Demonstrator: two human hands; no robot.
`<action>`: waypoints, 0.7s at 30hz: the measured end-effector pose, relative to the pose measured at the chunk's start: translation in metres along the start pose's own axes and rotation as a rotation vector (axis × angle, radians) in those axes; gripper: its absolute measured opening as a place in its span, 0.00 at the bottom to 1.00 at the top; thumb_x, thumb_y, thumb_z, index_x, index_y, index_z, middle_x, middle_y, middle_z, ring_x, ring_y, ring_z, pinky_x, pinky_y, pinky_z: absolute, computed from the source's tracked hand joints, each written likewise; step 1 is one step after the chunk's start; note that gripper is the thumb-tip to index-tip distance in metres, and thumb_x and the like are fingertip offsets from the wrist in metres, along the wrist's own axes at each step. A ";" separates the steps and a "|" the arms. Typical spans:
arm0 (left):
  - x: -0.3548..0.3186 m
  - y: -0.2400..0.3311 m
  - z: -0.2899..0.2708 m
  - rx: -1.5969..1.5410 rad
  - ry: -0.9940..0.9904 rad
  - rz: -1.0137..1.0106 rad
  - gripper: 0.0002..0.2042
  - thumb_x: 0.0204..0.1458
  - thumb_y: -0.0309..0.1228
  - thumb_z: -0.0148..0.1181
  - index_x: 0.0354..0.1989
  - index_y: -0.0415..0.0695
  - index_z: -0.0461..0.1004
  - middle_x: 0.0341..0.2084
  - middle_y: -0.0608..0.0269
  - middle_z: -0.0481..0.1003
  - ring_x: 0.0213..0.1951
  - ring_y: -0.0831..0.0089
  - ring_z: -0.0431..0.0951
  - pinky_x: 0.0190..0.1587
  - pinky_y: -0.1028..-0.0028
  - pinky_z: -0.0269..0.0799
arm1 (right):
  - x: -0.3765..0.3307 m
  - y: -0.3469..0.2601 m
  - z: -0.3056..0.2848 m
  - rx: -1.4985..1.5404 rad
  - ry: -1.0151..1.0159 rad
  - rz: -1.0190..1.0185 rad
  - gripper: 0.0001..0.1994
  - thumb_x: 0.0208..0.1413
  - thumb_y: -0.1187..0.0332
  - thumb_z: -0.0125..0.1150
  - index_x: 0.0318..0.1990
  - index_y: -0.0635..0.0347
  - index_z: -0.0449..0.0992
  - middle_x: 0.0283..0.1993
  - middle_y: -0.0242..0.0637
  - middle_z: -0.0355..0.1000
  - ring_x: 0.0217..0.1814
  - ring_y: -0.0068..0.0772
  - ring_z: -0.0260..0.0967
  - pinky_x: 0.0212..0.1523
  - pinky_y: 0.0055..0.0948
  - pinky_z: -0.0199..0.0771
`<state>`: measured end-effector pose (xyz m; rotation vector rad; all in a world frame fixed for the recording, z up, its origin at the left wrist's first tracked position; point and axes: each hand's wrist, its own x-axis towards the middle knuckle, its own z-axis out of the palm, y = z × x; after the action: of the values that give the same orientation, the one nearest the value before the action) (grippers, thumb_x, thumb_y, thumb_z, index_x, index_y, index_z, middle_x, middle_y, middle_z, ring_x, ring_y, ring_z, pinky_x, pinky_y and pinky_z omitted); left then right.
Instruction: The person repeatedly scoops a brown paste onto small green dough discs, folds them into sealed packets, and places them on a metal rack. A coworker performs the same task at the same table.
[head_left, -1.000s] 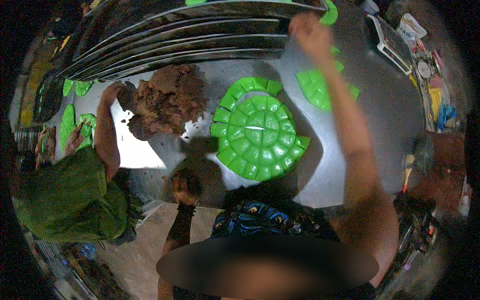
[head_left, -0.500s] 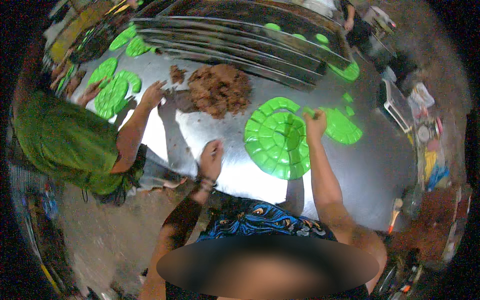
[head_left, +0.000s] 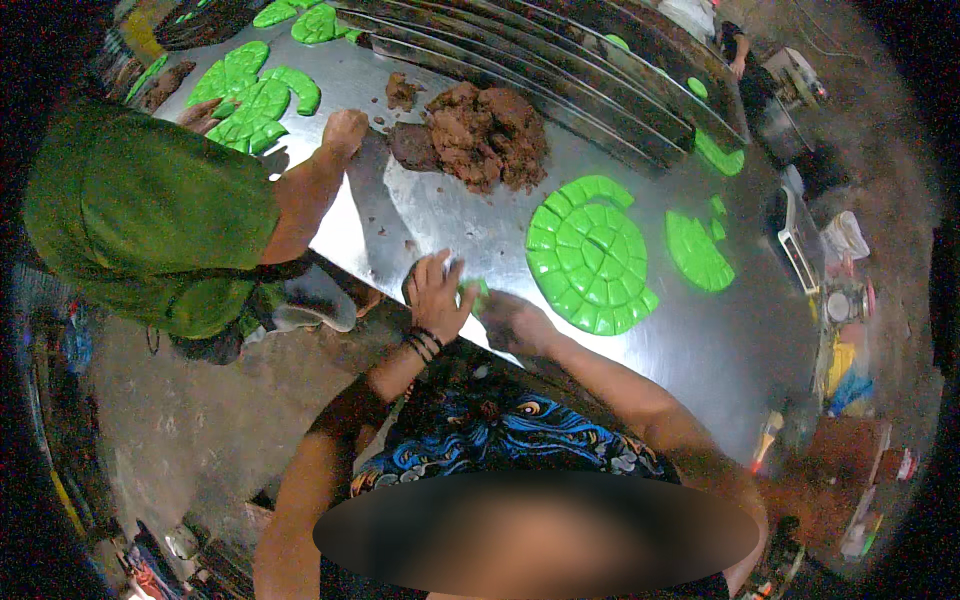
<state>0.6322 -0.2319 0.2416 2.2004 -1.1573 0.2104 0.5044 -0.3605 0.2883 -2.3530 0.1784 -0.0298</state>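
Left hand (head_left: 438, 297): fingers spread wide, small green dough piece (head_left: 473, 292) showing at its right side, touching or nearly so. Right hand (head_left: 520, 325): blurred, fingers at the same piece from 4 o'clock; can't tell whether it's pinched. The piece is between your two hands, near the close edge of the metal table (head_left: 735, 375).

Main risk: a drop. If neither hand has a firm hold, the piece could slip out, and that close to the edge it could end up on the floor. Second: squeezing too hard could tear or thin the piece, as it looks soft.

The scored green dough disc (head_left: 590, 255) lies at 2 o'clock from your hands, near your right forearm; a careless elbow swing could dent it or drag its cuts out of line. The part-round green slab (head_left: 698, 250), almost 3 o'clock, seems safer.

Brown crumbly mound (head_left: 490, 135) is at 12 o'clock; loose crumbs could stick to the green. Co-worker's fist (head_left: 345, 135), 11 o'clock: reaching that way without looking could mean a bump.
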 end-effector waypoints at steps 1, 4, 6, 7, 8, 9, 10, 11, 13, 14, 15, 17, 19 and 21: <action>-0.010 0.000 0.002 0.102 -0.192 -0.037 0.20 0.48 0.44 0.56 0.45 0.45 0.74 0.57 0.57 0.60 0.57 0.53 0.56 0.56 0.54 0.51 | 0.005 0.013 -0.004 -0.079 -0.152 -0.065 0.15 0.43 0.68 0.63 0.42 0.56 0.78 0.44 0.43 0.74 0.51 0.48 0.69 0.52 0.35 0.69; -0.028 0.005 0.014 -0.050 -0.106 -0.010 0.16 0.44 0.37 0.61 0.41 0.45 0.76 0.54 0.58 0.65 0.55 0.55 0.60 0.55 0.57 0.55 | 0.042 0.063 -0.033 -0.013 -0.038 -0.216 0.10 0.48 0.66 0.59 0.38 0.55 0.79 0.42 0.41 0.76 0.40 0.42 0.74 0.43 0.35 0.74; -0.032 0.007 0.024 -0.294 -0.127 -0.143 0.13 0.44 0.33 0.63 0.38 0.44 0.77 0.45 0.58 0.72 0.47 0.59 0.69 0.49 0.62 0.64 | 0.083 0.108 -0.069 -0.403 0.077 0.032 0.13 0.48 0.67 0.59 0.42 0.57 0.77 0.45 0.41 0.74 0.42 0.44 0.73 0.43 0.37 0.74; -0.033 0.008 0.028 -0.472 -0.140 -0.237 0.11 0.44 0.32 0.63 0.37 0.44 0.77 0.40 0.59 0.74 0.41 0.61 0.72 0.44 0.64 0.68 | 0.106 0.129 -0.084 -0.464 0.235 -0.062 0.14 0.48 0.67 0.59 0.43 0.58 0.76 0.45 0.43 0.74 0.42 0.46 0.73 0.44 0.38 0.73; -0.032 0.010 0.030 -0.652 -0.166 -0.306 0.10 0.44 0.32 0.64 0.36 0.44 0.77 0.35 0.60 0.77 0.35 0.64 0.76 0.40 0.66 0.72 | 0.122 0.150 -0.098 -0.509 0.456 -0.235 0.15 0.49 0.66 0.59 0.45 0.59 0.75 0.46 0.44 0.74 0.43 0.47 0.72 0.45 0.39 0.73; -0.031 0.011 0.030 -0.690 -0.219 -0.317 0.10 0.45 0.30 0.64 0.36 0.43 0.77 0.33 0.58 0.77 0.35 0.63 0.77 0.40 0.67 0.73 | 0.136 0.167 -0.105 -0.550 0.405 -0.269 0.15 0.49 0.66 0.58 0.46 0.59 0.75 0.46 0.44 0.73 0.43 0.49 0.72 0.46 0.40 0.72; -0.029 0.015 0.027 -0.734 -0.283 -0.299 0.10 0.46 0.29 0.63 0.37 0.42 0.77 0.32 0.57 0.78 0.34 0.63 0.78 0.40 0.67 0.73 | 0.146 0.183 -0.111 -0.584 0.404 -0.373 0.16 0.50 0.65 0.58 0.47 0.59 0.74 0.46 0.45 0.73 0.44 0.50 0.71 0.47 0.41 0.72; -0.025 0.018 0.023 -0.762 -0.288 -0.331 0.09 0.46 0.27 0.63 0.37 0.40 0.76 0.30 0.56 0.78 0.34 0.63 0.79 0.41 0.68 0.74 | 0.154 0.195 -0.112 -0.618 0.400 -0.455 0.17 0.51 0.64 0.57 0.48 0.58 0.73 0.46 0.46 0.73 0.45 0.51 0.71 0.49 0.41 0.71; -0.020 0.032 0.012 -0.900 -0.218 -0.520 0.13 0.49 0.33 0.60 0.41 0.39 0.74 0.33 0.55 0.77 0.39 0.66 0.77 0.44 0.68 0.72 | 0.162 0.211 -0.110 -0.517 0.299 -0.365 0.16 0.51 0.62 0.56 0.47 0.58 0.74 0.42 0.45 0.74 0.42 0.50 0.72 0.46 0.43 0.73; -0.014 0.037 0.003 -0.959 -0.234 -0.517 0.15 0.51 0.35 0.58 0.43 0.40 0.72 0.36 0.55 0.76 0.41 0.65 0.76 0.45 0.67 0.71 | 0.162 0.216 -0.106 -0.466 0.183 -0.259 0.16 0.52 0.61 0.55 0.46 0.57 0.74 0.41 0.45 0.75 0.41 0.50 0.72 0.44 0.43 0.73; -0.008 0.043 -0.004 -1.011 -0.253 -0.514 0.16 0.52 0.37 0.56 0.45 0.40 0.71 0.38 0.54 0.75 0.43 0.65 0.75 0.47 0.66 0.71 | 0.163 0.218 -0.103 -0.540 0.096 -0.195 0.15 0.52 0.60 0.55 0.44 0.57 0.75 0.39 0.44 0.75 0.40 0.49 0.73 0.42 0.44 0.74; 0.019 0.043 -0.013 -1.219 -0.232 -0.544 0.18 0.54 0.39 0.53 0.48 0.40 0.68 0.42 0.53 0.73 0.47 0.63 0.73 0.49 0.65 0.70 | 0.168 0.219 -0.104 -0.722 -0.100 -0.004 0.14 0.52 0.59 0.54 0.40 0.57 0.77 0.35 0.42 0.76 0.37 0.46 0.74 0.39 0.44 0.75; 0.051 0.040 -0.007 -1.628 -0.069 -0.716 0.19 0.55 0.40 0.52 0.49 0.40 0.67 0.44 0.53 0.72 0.48 0.60 0.73 0.51 0.64 0.69 | 0.174 0.217 -0.114 -0.815 -0.116 -0.171 0.10 0.50 0.62 0.55 0.33 0.57 0.78 0.30 0.42 0.76 0.33 0.44 0.75 0.32 0.43 0.76; 0.077 0.034 0.006 -1.879 0.060 -0.853 0.18 0.55 0.40 0.52 0.48 0.40 0.67 0.44 0.52 0.72 0.48 0.58 0.72 0.52 0.63 0.68 | 0.182 0.209 -0.129 -0.888 -0.208 -0.281 0.09 0.50 0.64 0.56 0.33 0.56 0.79 0.30 0.43 0.76 0.31 0.41 0.75 0.32 0.39 0.75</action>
<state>0.6508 -0.3026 0.2847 0.7039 0.0349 -0.8292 0.6501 -0.6223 0.2273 -3.2213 -0.3101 0.1956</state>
